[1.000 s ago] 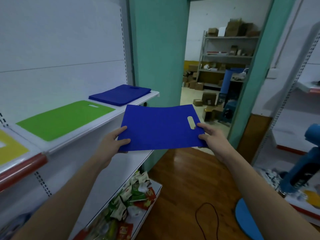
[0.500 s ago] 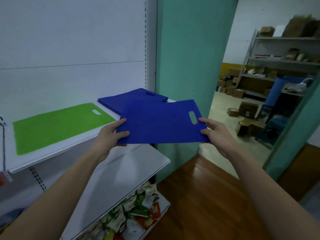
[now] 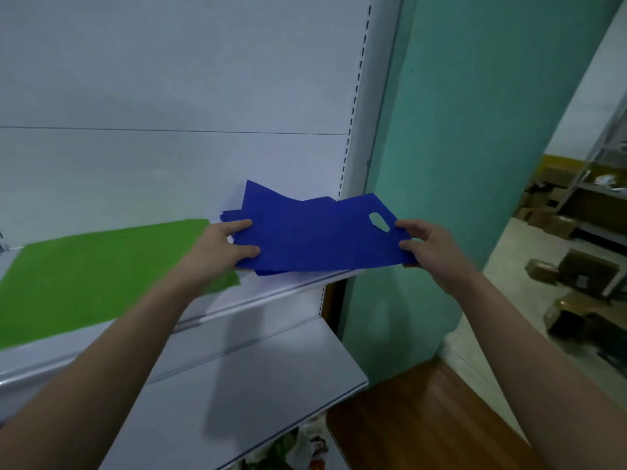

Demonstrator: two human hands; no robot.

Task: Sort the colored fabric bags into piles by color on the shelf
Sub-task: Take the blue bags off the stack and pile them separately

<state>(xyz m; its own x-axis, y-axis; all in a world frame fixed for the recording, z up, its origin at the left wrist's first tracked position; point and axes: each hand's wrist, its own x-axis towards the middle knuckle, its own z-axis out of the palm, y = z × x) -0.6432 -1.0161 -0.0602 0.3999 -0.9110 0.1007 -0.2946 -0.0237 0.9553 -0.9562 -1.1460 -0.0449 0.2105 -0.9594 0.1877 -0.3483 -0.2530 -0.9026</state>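
Observation:
I hold a flat blue fabric bag (image 3: 319, 235) with an oval handle hole, just above the white shelf (image 3: 291, 290). My left hand (image 3: 220, 249) grips its left edge and my right hand (image 3: 420, 245) grips its right edge near the hole. Beneath and behind it lies a blue pile (image 3: 261, 198) at the shelf's right end, mostly hidden by the held bag. A green bag (image 3: 95, 279) lies flat on the same shelf to the left, its right corner under my left wrist.
A lower white shelf (image 3: 237, 385) juts out below, with snack packets (image 3: 291, 452) under it. A teal wall (image 3: 458, 147) stands right of the shelving. Brown wood floor (image 3: 424, 418) and a doorway to a storeroom with cardboard boxes (image 3: 576, 276) lie at right.
Both hands have carried the blue bag forward and left, from in front of the shelf to over the blue pile. The view has swung left and closer to the shelf.

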